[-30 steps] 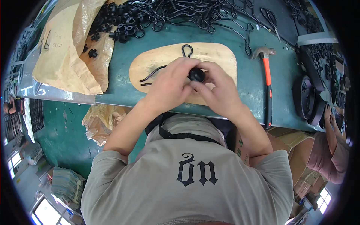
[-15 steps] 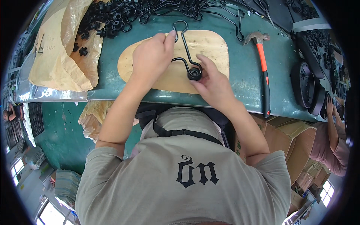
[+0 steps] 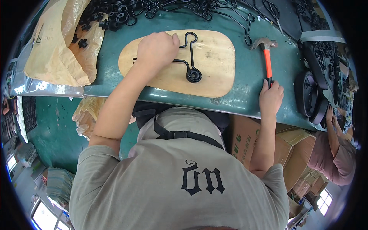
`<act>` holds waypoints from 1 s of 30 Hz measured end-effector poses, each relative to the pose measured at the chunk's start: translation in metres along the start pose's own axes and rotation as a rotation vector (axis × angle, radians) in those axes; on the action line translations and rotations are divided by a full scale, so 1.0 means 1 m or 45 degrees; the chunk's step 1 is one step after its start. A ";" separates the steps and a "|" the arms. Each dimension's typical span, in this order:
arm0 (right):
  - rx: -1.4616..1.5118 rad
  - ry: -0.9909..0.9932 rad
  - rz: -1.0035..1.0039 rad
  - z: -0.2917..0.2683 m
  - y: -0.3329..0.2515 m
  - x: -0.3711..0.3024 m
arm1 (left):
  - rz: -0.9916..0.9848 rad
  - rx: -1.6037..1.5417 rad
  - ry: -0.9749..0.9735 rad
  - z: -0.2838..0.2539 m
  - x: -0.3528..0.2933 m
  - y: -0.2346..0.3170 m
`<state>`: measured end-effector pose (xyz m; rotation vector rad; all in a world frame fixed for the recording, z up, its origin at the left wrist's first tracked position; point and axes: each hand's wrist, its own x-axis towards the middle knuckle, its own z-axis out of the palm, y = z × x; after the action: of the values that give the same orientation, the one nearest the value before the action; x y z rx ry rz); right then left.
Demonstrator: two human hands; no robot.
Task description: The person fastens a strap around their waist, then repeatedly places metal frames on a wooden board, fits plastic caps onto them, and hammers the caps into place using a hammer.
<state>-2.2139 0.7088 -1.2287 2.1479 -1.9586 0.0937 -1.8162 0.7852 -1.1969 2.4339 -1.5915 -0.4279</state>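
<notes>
My left hand point(image 3: 157, 50) is closed around a bent black metal rod point(image 3: 192, 55) and presses it down on a rounded wooden board point(image 3: 216, 53). A ring-shaped black bushing point(image 3: 194, 75) sits at the rod's bent near corner, lying on the board. Part of the rod is hidden beneath my left fist, and a short end pokes out on its left. To the right of the board, my right hand point(image 3: 271, 97) is wrapped round the black grip of a claw hammer point(image 3: 267, 63) with an orange handle. The hammer lies on the green table, its head pointing away.
Far left, an open brown paper bag point(image 3: 53, 57) lies with loose black bushings point(image 3: 115, 19) beside it. Bent black rods point(image 3: 203, 9) are heaped along the back. Scissors point(image 3: 273, 13) and round black parts point(image 3: 306, 94) are at the right. A co-worker's arm point(image 3: 332, 132) shows beyond.
My right hand has left the bushing and moved right onto the hammer's grip. The rod with its bushing, tilted up before, now lies flat on the board under my left hand.
</notes>
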 end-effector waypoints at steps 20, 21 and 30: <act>0.974 -0.753 -0.422 -0.131 -0.053 -0.120 | 0.289 -0.013 0.351 0.006 -0.013 -0.010; 1.000 -0.833 -0.326 -0.130 -0.051 -0.118 | 0.283 -0.024 0.363 0.008 -0.011 -0.012; 2.226 -0.199 -0.477 -0.176 -0.054 -0.115 | 0.423 0.096 0.384 0.017 -0.011 -0.020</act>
<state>-2.1536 0.8631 -1.0880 3.2851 -1.4051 2.3011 -1.8088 0.8027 -1.2176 2.0988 -1.8469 0.0532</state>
